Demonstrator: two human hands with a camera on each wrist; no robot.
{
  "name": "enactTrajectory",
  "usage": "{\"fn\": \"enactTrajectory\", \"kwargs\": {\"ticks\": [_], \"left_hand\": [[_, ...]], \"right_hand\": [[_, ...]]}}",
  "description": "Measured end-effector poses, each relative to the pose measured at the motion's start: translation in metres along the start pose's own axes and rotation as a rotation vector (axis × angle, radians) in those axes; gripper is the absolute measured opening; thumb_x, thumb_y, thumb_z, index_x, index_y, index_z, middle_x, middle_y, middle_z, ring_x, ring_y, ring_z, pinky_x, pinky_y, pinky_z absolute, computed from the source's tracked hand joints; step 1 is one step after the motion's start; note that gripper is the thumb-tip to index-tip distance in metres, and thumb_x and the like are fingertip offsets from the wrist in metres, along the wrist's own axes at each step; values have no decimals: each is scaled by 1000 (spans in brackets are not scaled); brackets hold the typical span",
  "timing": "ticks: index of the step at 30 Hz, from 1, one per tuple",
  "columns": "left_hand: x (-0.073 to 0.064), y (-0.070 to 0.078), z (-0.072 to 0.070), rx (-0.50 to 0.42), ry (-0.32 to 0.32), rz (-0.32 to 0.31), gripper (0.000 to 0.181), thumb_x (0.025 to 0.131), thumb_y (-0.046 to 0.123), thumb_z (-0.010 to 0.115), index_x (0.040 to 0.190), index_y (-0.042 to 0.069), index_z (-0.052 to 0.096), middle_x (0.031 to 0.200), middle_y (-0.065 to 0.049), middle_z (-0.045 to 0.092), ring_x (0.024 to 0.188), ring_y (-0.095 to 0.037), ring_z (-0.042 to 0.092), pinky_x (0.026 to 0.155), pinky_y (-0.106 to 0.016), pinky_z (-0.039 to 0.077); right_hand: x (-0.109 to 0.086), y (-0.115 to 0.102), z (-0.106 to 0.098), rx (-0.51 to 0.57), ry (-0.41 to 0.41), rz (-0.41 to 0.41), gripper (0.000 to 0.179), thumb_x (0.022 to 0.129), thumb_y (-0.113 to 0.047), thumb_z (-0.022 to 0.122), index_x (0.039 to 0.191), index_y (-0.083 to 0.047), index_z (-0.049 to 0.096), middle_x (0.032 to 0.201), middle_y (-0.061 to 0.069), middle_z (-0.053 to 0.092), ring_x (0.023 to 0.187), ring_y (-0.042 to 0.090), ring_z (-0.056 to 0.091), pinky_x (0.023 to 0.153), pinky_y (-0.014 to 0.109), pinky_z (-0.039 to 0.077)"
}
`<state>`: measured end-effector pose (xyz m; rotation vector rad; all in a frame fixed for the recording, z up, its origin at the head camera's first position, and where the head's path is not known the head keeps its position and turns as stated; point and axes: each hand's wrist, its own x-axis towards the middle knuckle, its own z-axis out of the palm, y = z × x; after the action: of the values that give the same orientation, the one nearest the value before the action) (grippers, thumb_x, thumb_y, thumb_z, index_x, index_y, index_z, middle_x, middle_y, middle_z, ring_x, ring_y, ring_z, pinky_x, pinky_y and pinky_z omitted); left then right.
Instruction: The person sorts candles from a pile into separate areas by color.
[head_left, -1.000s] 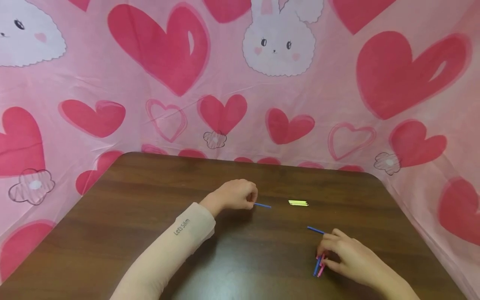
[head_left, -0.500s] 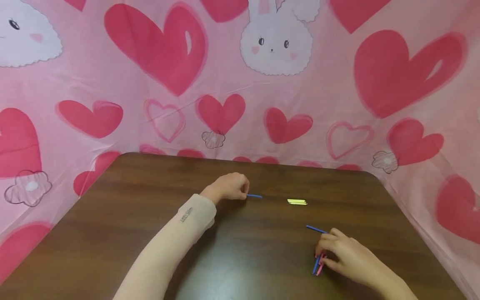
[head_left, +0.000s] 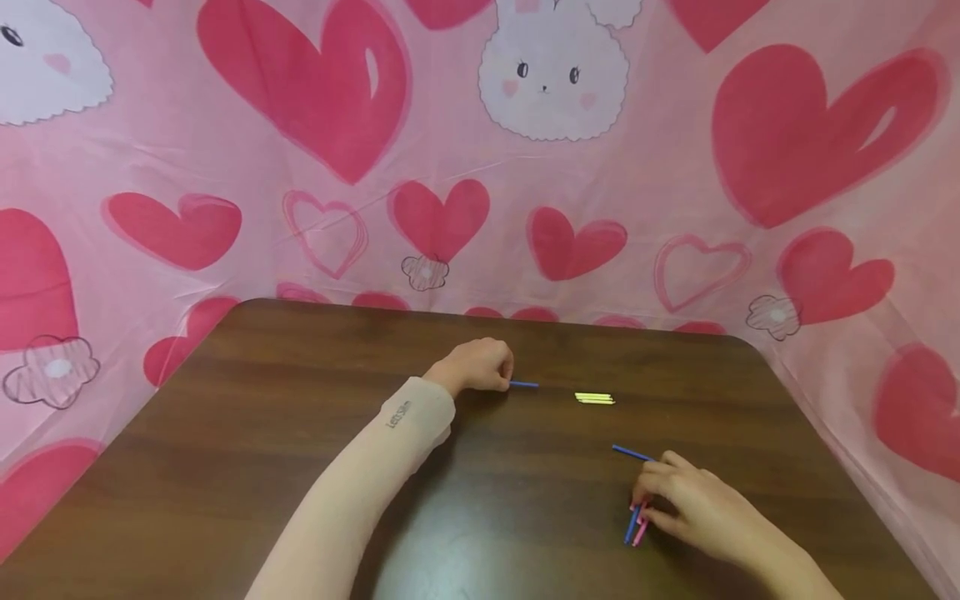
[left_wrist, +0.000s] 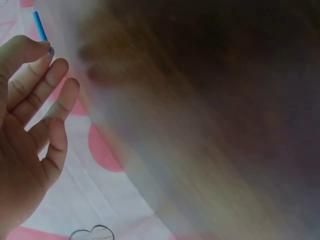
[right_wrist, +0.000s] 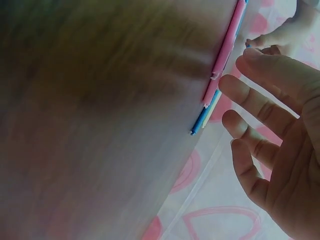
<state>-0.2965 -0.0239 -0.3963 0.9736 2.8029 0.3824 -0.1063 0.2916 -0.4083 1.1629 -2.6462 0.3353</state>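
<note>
Thumb and fingertips of my left hand (head_left: 480, 365) pinch one end of a thin blue stick (head_left: 524, 384) toward the far side of the table. In the left wrist view, this blue stick (left_wrist: 39, 26) juts out past the thumb, while the other fingers are loosely bent. To its right lie several yellow sticks (head_left: 595, 398), side by side. My right hand (head_left: 697, 504) is low over the table at the right, fingers relaxed. Pink sticks (head_left: 641, 534) and a blue stick (head_left: 631, 528) lie by its fingertips. Another blue stick (head_left: 632, 452) extends from behind its knuckles.
The brown wooden table (head_left: 300, 467) has rounded far corners. Close behind it and along the sides hangs a pink cloth (head_left: 465, 150) printed with hearts and rabbits. A light sleeve (head_left: 360, 475) covers the left forearm.
My left hand has moved farther back over the table with the blue stick, drifting left and then right again. The right hand and the sticks around it have stayed put.
</note>
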Motion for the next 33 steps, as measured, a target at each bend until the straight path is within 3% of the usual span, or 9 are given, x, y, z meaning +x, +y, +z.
{"fn": "enactTrajectory", "kwargs": {"ticks": [7,16,21,33], "left_hand": [[7,8,3,-1,-41,-11,9,83,23,73,76,21,68,81,7,63,74,-12,54,61,-29,45],[8,9,3,18,-45,-44,6,83,24,74,81,19,72,84,6,64,77,-14,56,65,-31,47],[5,8,3,23,-41,-35,5,84,24,73,83,20,72,85,6,64,79,-14,57,67,-32,48],[-9,6,-6,32,-27,-37,5,87,26,71,87,22,72,89,7,66,84,-12,60,74,-35,52]], "right_hand": [[3,-1,-1,9,-10,7,23,77,-24,83,84,-33,64,89,-25,60,84,-2,45,57,19,40],[6,-5,-2,19,-37,5,35,69,-13,86,82,-34,61,91,-24,56,86,-1,44,58,19,40],[6,-7,1,15,-24,-10,34,69,-15,86,80,-35,60,90,-26,54,85,-3,43,57,18,37],[5,-12,5,11,-82,-4,31,70,-22,87,80,-35,61,92,-23,51,86,-2,41,57,18,32]]}}
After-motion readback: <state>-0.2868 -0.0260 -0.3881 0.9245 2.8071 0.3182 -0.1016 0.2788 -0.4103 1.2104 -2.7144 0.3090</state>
